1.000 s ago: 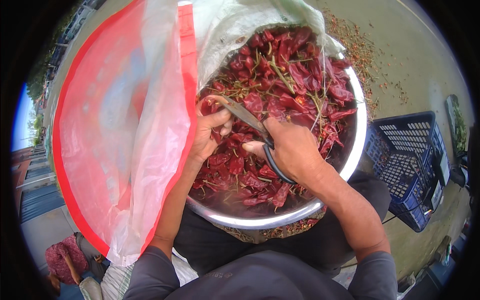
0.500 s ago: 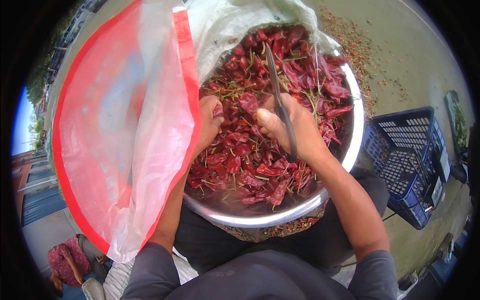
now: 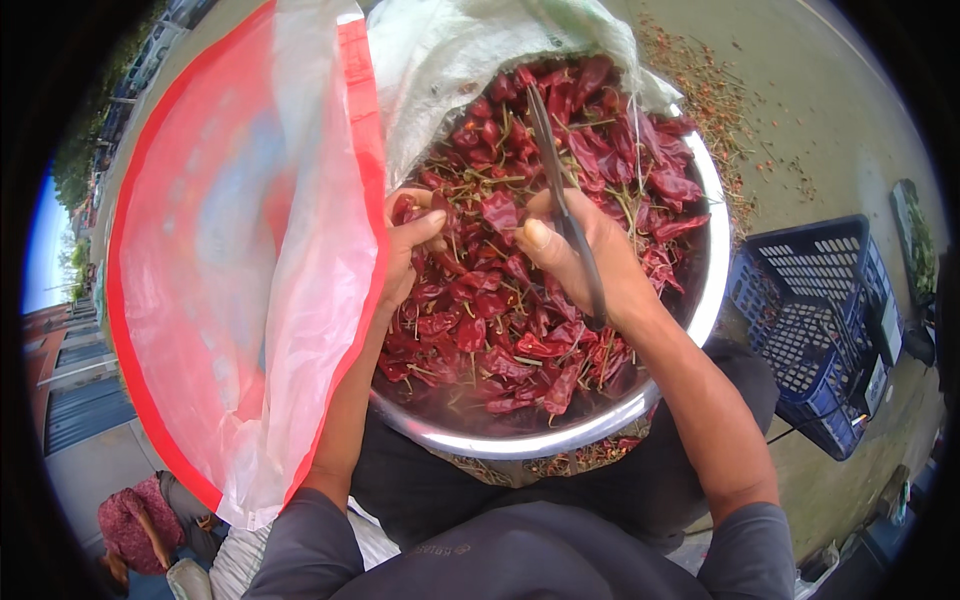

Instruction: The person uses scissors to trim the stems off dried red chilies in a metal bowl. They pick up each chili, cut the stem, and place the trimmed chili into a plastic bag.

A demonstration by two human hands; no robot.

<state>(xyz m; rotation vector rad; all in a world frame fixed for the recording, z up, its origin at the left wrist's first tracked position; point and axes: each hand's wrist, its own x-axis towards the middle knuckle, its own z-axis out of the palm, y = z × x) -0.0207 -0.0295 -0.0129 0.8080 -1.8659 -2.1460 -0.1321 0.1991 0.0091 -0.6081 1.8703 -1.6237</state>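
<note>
A metal basin [image 3: 716, 235] full of dried red chili peppers [image 3: 500, 330] stands in front of me. My left hand [image 3: 404, 245] is at the left of the heap, its fingers closed around a dried chili pepper [image 3: 404, 208] with the thumb across. The plastic bag's edge overlaps part of my left wrist. My right hand [image 3: 590, 255], over the middle of the heap, grips dark scissors [image 3: 552, 150]. Their blades point away from me, close together, and the handle lies along the hand. Some fingers of my right hand are hidden beneath it.
A clear plastic bag with a red border [image 3: 220, 250] hangs at the left. A white woven sack [image 3: 430, 70] drapes over the basin's far rim. Blue plastic crates [image 3: 810, 330] stand at the right. Chili scraps [image 3: 715, 95] litter the ground. Another person [image 3: 140, 525] is at lower left.
My left hand has shifted slightly left and turned, its thumb now stretched across toward the right. My right hand and the scissors stay almost in place.
</note>
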